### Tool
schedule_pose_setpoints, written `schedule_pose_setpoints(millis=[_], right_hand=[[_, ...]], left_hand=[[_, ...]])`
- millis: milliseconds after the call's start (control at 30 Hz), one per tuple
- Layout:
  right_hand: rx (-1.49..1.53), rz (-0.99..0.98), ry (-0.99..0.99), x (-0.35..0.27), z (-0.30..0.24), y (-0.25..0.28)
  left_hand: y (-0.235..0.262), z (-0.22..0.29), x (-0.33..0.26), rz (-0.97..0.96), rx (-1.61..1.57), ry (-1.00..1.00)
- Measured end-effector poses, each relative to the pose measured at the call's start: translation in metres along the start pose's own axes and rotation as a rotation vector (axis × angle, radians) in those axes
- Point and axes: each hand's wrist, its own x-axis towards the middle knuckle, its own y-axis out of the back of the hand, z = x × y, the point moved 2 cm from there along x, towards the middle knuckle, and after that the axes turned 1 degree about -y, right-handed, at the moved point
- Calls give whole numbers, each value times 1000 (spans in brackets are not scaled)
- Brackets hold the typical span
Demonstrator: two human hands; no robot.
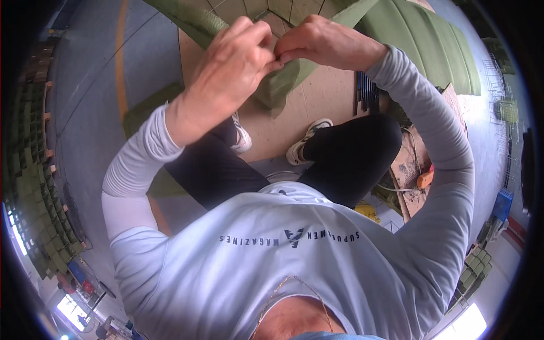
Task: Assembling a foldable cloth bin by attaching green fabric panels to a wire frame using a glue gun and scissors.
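Meeting fingertip to fingertip, two bare hands, the left hand (pixel 229 65) and the right hand (pixel 334 44), have their thumbs and fingers drawn together in pinches above what looks like one green cloth (pixel 277 90), which hangs a corner between them at the far middle, though what sits in either pinch is hidden. Beneath lies brown board (pixel 323 93), with two shoes (pixel 243 139) nearer; to the right are several black rods (pixel 367 93), too tightly set to count, one orange object (pixel 425 179) and, farther off, green panels (pixel 419 45).
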Motion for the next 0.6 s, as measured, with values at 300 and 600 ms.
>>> schedule_pose_setpoints(millis=[300, 600], right_hand=[[57, -57, -218, 3, -4, 8], [-497, 579, -94, -23, -50, -68]], left_hand=[[-9, 6, -26, 210, 68, -26], [9, -14, 2, -255, -122, -51]])
